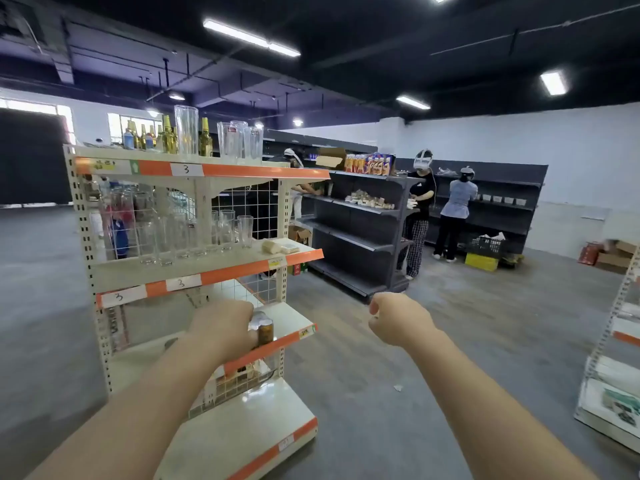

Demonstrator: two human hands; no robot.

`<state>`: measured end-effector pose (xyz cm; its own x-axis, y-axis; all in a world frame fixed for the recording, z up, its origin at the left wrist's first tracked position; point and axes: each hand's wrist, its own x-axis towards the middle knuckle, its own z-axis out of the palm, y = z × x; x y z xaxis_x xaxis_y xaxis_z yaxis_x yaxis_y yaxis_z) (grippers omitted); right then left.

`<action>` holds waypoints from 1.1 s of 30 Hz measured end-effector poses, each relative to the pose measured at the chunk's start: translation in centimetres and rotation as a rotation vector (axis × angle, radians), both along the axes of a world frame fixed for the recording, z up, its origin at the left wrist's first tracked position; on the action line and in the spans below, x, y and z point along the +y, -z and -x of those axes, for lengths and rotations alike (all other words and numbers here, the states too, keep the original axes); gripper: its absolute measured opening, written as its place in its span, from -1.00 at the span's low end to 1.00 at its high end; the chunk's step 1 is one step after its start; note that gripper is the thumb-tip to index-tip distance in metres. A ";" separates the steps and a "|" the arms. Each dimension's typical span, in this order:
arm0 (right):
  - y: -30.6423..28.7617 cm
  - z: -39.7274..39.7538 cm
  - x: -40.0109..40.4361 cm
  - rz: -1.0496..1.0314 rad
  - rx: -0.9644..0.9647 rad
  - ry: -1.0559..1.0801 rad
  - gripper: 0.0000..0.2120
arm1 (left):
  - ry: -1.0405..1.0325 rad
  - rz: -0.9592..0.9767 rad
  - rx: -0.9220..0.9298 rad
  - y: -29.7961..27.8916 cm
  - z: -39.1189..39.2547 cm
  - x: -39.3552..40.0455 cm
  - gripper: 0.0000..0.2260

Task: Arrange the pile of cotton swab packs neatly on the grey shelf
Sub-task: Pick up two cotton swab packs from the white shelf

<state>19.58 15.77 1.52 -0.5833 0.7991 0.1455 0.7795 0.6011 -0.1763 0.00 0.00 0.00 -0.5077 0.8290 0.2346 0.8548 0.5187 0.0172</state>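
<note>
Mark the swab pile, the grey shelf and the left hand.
swab pile [370, 199], head view, middle of the heap
grey shelf [349, 233], head view, front edge of a bare tier
left hand [227, 329], head view, back of the hand

A cream metal shelf rack with orange price strips [194, 271] carries clear drinking glasses [194, 237] on its middle tier and gold-foiled glass bottles [169, 135] on top. A yellow plastic crate [481, 262] sits on the grey concrete floor [450, 341] near brown cardboard boxes [613, 258].

Grey floor [485, 341], black ceiling [381, 46], strip lights [251, 38]
</note>
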 end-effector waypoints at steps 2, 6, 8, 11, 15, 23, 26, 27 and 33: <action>0.8 1.0 1.0 0.013 0.009 0.013 -0.75 | -0.019 -0.001 0.007 0.6 0.7 0.8 -0.79; 2.9 3.5 3.3 0.032 -0.004 0.015 -0.77 | -0.040 0.004 0.035 2.6 3.2 2.7 -0.88; 3.6 4.9 4.4 0.028 -0.011 0.018 -0.77 | -0.044 0.014 0.047 3.4 4.8 3.8 -0.86; 4.6 7.4 6.6 0.035 -0.006 0.027 -0.76 | -0.056 0.055 0.049 4.1 7.2 5.7 -0.83; 5.8 11.2 9.5 0.073 0.007 0.020 -0.76 | -0.042 0.047 0.006 5.1 10.9 8.4 -0.84; 9.0 17.3 14.8 0.135 0.032 0.052 -0.75 | 0.028 0.042 -0.008 7.6 16.8 13.5 -0.79; 10.0 19.2 17.1 0.154 0.050 0.063 -0.73 | 0.026 0.034 -0.010 8.6 19.1 15.9 -0.75; 10.3 19.8 17.9 0.156 0.060 0.067 -0.72 | 0.026 0.024 -0.007 8.9 19.8 16.6 -0.75; 11.4 23.6 23.5 0.165 0.065 0.083 -0.68 | 0.030 -0.054 -0.020 10.1 23.4 21.5 -0.68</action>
<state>-4.03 39.26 -9.85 -0.5083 0.8601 0.0439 0.8088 0.4943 -0.3187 -23.43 21.51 -10.12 -0.4880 0.8302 0.2695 0.8691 0.4908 0.0617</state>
